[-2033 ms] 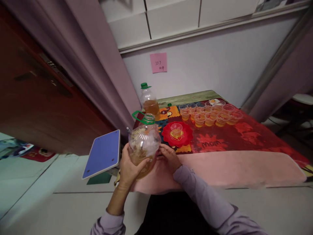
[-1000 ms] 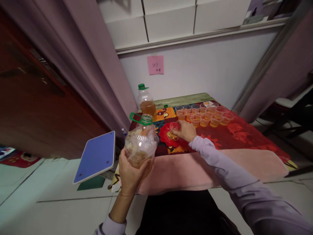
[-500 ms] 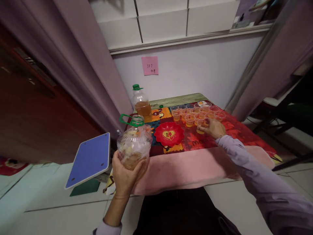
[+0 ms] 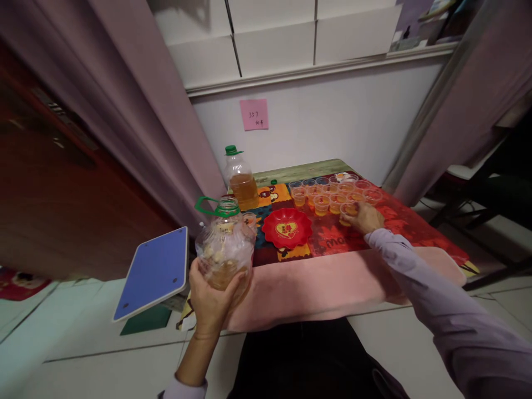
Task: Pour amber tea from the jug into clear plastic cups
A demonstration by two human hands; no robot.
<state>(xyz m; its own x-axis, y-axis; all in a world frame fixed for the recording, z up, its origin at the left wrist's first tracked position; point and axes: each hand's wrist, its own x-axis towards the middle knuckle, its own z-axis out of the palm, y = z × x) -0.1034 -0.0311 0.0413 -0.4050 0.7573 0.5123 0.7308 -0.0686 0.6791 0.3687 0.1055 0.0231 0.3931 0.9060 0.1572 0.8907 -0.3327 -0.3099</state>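
My left hand is wrapped round the lower side of a clear plastic jug with a green handle ring and an uncapped mouth. Amber liquid lies low in it. At the front of a cluster of clear plastic cups, my right hand grips one plastic cup by its side. Several cups in the cluster hold orange-looking liquid. Between my hands sits a red scalloped plate with a gold heart. Behind the held jug stands a second jug, green-capped and partly filled with amber liquid.
A single cup stands right behind the held jug. A green cap lies near the table's back. A pink cloth covers the front edge. To the left is a blue board; the wall rises behind.
My right hand has shifted the held cup slightly to the right and back, closer to the other cups. The jug in my left hand has moved a little to the left.
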